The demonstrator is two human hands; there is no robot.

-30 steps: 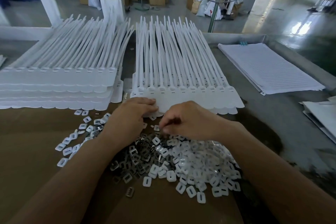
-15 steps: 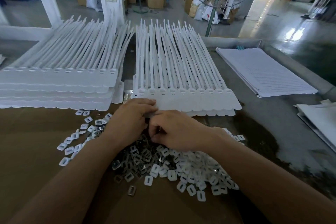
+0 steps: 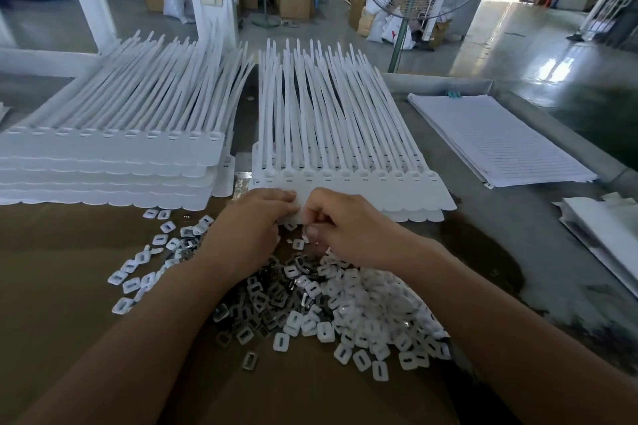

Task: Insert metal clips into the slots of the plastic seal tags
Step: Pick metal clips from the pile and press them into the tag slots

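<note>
A stack of white plastic seal tags (image 3: pixel 362 179) lies in front of me, its long straps pointing away. My left hand (image 3: pixel 252 228) rests on the near left edge of the top strip, fingers curled over it. My right hand (image 3: pixel 348 228) is beside it, fingertips pinched at the strip's near edge; whether a clip is between them I cannot tell. Below both hands lies a pile of dark metal clips (image 3: pixel 272 297) mixed with small white plastic caps (image 3: pixel 373 314).
A taller stack of white seal tags (image 3: pixel 114 162) stands at the left. Loose white caps (image 3: pixel 138 272) are scattered on the brown cardboard (image 3: pixel 62 304). Sheets of lined white paper (image 3: pixel 500 138) lie at the right, more paper (image 3: pixel 607 228) at the far right edge.
My right hand moved up from the clip pile to the near edge of the tag strip, close to my left hand. The left hand stayed on the strip.
</note>
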